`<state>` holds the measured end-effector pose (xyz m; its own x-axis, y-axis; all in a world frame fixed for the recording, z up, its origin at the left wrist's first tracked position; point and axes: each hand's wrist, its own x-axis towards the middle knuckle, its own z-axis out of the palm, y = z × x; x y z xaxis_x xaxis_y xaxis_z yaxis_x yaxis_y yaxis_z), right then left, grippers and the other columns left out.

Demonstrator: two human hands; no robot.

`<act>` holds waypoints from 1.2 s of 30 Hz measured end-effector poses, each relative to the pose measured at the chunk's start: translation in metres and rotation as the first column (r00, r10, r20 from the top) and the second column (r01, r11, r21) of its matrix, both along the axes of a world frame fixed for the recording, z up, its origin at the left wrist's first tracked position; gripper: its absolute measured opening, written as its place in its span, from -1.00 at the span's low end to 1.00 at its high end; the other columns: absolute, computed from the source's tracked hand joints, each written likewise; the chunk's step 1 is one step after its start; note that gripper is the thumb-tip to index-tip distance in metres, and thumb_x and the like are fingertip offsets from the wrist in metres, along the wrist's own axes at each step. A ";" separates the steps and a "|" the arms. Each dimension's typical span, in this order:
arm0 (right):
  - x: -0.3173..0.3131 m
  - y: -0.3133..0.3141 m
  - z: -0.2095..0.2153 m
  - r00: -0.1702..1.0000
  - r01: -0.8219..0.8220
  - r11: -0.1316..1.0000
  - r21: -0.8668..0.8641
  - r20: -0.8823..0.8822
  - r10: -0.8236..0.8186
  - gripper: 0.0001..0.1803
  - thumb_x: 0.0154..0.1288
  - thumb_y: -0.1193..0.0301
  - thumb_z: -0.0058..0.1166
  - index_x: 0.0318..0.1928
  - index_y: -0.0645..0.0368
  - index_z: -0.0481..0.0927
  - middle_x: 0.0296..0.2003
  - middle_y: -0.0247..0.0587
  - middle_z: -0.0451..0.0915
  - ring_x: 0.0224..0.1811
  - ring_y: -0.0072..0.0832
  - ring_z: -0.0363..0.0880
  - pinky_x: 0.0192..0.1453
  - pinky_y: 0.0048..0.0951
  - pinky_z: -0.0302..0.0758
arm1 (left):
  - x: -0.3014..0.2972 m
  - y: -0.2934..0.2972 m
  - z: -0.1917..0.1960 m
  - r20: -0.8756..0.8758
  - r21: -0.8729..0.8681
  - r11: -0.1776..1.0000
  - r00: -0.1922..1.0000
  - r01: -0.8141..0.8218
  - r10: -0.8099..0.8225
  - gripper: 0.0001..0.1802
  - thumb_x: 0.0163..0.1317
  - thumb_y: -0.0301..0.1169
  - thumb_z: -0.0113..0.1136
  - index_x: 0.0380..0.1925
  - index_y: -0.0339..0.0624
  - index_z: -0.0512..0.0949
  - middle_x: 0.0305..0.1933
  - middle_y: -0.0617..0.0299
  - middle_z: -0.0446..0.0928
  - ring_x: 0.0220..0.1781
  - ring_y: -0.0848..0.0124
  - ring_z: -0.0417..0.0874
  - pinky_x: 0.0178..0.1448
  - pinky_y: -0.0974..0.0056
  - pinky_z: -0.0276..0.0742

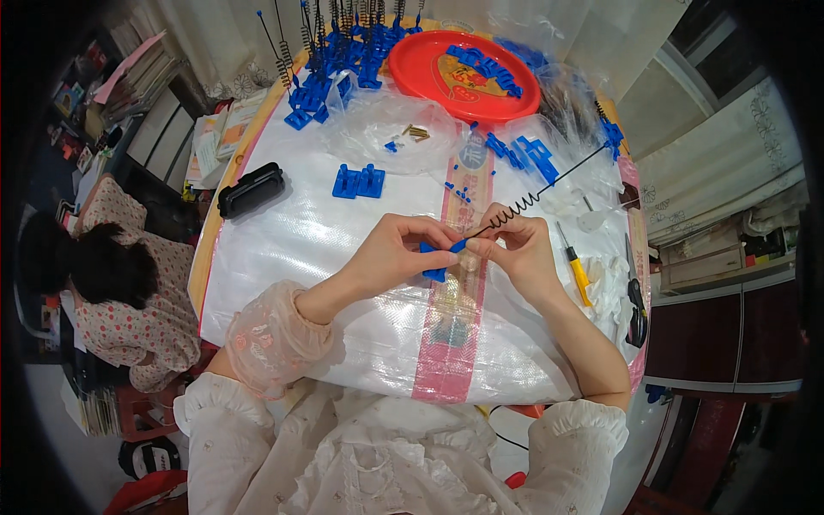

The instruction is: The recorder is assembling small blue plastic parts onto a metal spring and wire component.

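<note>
Over the middle of the table, my left hand (402, 255) pinches a small blue plastic base (436, 274) between thumb and fingers. My right hand (520, 247) is closed on a black coiled wire (513, 212) where it meets the blue piece. The wire's coil rises above the right fingers, and its straight length runs up to the right toward another blue part (611, 137). Fingertips hide the join between wire and base. Beyond my hands, two blue plastic bases (358, 182) lie side by side, and tiny blue caps (459, 190) are scattered.
A red tray (412, 64) holding blue parts stands at the back, beside many blue bases with black coiled wires (322, 81). Brass pins (416, 133) lie on clear plastic. A black case (251, 190) is left; a yellow-handled screwdriver (577, 276) and scissors (636, 313) right. Another person (129, 283) sits left.
</note>
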<state>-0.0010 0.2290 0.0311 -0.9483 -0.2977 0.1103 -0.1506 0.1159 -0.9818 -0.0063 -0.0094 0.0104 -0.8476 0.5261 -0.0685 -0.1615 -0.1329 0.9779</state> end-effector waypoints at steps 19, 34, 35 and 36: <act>0.000 -0.006 -0.017 0.990 -0.035 0.972 -0.231 0.128 0.066 -0.86 0.28 0.60 0.41 -0.14 0.29 0.80 -0.22 -0.29 0.62 -0.12 -0.52 0.60 0.05 -0.44 0.49 | 0.012 0.000 0.011 -0.857 -0.170 0.835 0.496 -0.523 0.136 -0.84 0.06 -0.54 0.56 -0.37 -0.23 0.74 -0.20 0.19 0.74 -0.25 0.36 0.79 -0.28 0.39 0.68; 0.001 -0.003 -0.017 0.992 -0.069 0.975 -0.212 0.087 0.089 -0.80 0.22 0.69 0.36 -0.12 0.33 0.82 -0.21 -0.33 0.59 -0.15 -0.62 0.53 -0.07 -0.55 0.46 | 0.015 0.000 0.017 -0.984 -0.071 0.759 0.171 -0.647 0.053 -0.82 -0.05 -0.49 0.51 -0.41 -0.11 0.69 -0.16 0.37 0.71 -0.24 0.43 0.73 -0.38 0.33 0.61; 0.002 -0.003 -0.016 0.993 -0.070 0.975 -0.211 0.073 0.087 -0.80 0.22 0.69 0.36 -0.12 0.34 0.82 -0.22 -0.32 0.59 -0.16 -0.62 0.53 -0.07 -0.55 0.46 | 0.015 0.000 0.017 -0.985 -0.070 0.762 0.167 -0.644 0.051 -0.82 -0.05 -0.49 0.51 -0.41 -0.11 0.69 -0.15 0.37 0.71 -0.24 0.43 0.73 -0.38 0.33 0.61; 0.003 -0.004 -0.015 0.995 -0.070 0.975 -0.210 0.060 0.085 -0.80 0.22 0.69 0.36 -0.12 0.34 0.82 -0.22 -0.31 0.59 -0.16 -0.62 0.53 -0.07 -0.54 0.46 | 0.015 0.000 0.017 -0.985 -0.068 0.762 0.166 -0.644 0.053 -0.82 -0.05 -0.49 0.51 -0.41 -0.11 0.70 -0.16 0.37 0.72 -0.24 0.43 0.73 -0.38 0.33 0.61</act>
